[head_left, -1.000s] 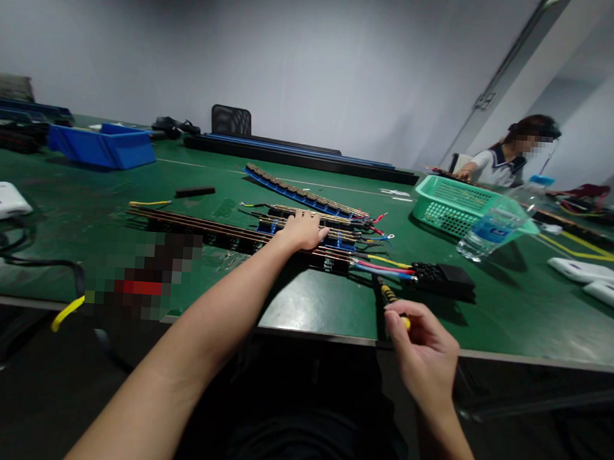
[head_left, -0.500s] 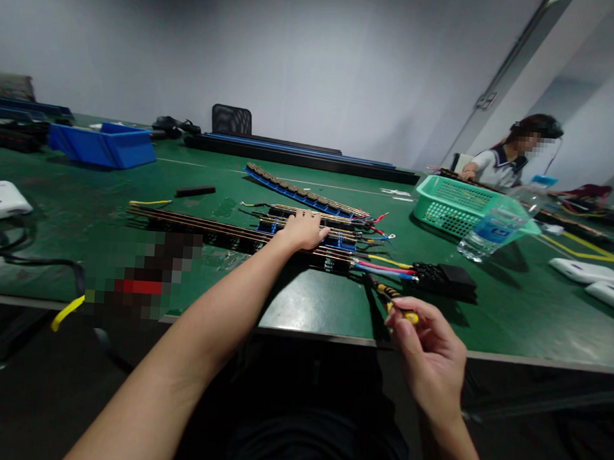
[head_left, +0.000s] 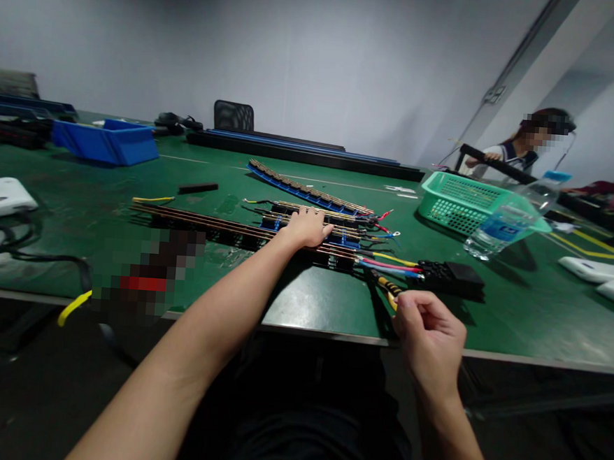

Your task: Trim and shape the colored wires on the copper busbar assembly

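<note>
My left hand (head_left: 307, 227) lies with its fingers stretched over a group of blue and black strips with copper-coloured rails, pressing on them from above. The nearest of these, a long black strip (head_left: 217, 229), runs left under my wrist. From its right end, yellow, red and blue wires (head_left: 393, 266) lead to a black connector block (head_left: 449, 278). My right hand (head_left: 433, 330) is closed around the handles of yellow-and-black pliers (head_left: 388, 287), just in front of those wires. The dark jaws point up and left toward the strip's end; whether they touch a wire I cannot tell.
Behind the strips lies another blue strip (head_left: 304, 188). A green basket (head_left: 448, 205) and a water bottle (head_left: 501, 226) stand at right, a blue bin (head_left: 110, 145) at left. A co-worker (head_left: 517, 150) sits at far right. Long black rails (head_left: 302, 152) lie at the back.
My right hand's fingers have closed further over the pliers' handles, covering more of them. My left hand stays on the strips. The co-worker now holds up a black bar.
</note>
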A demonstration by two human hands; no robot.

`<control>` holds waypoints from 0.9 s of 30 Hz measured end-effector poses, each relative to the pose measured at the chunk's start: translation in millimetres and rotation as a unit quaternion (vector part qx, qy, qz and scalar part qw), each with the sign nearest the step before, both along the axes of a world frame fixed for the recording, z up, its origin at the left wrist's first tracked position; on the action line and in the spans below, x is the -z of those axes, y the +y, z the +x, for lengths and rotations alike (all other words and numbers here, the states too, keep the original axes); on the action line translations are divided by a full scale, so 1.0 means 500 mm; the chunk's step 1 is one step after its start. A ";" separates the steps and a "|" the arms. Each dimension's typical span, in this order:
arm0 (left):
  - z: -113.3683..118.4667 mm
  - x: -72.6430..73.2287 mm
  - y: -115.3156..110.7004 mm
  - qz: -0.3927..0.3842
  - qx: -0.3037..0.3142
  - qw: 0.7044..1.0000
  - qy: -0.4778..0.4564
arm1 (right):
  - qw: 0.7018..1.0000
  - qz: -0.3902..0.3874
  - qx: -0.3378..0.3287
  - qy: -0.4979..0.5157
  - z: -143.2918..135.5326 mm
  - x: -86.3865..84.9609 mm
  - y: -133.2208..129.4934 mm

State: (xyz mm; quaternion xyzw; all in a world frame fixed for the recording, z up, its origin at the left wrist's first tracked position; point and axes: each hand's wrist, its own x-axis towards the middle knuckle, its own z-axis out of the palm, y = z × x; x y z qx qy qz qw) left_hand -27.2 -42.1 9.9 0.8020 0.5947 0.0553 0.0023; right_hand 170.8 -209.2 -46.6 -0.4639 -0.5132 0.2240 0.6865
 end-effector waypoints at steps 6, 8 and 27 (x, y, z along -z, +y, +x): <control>0.001 0.004 0.004 0.007 -0.004 1.000 0.006 | 0.999 0.014 -0.017 -0.040 -0.004 -0.005 -0.025; 0.001 0.004 0.005 0.004 -0.004 1.000 0.004 | 0.998 0.018 -0.020 -0.048 -0.006 -0.005 -0.029; 0.001 -0.001 0.000 -0.004 -0.001 1.000 -0.002 | 0.999 -0.023 -0.036 0.002 -0.005 0.020 -0.015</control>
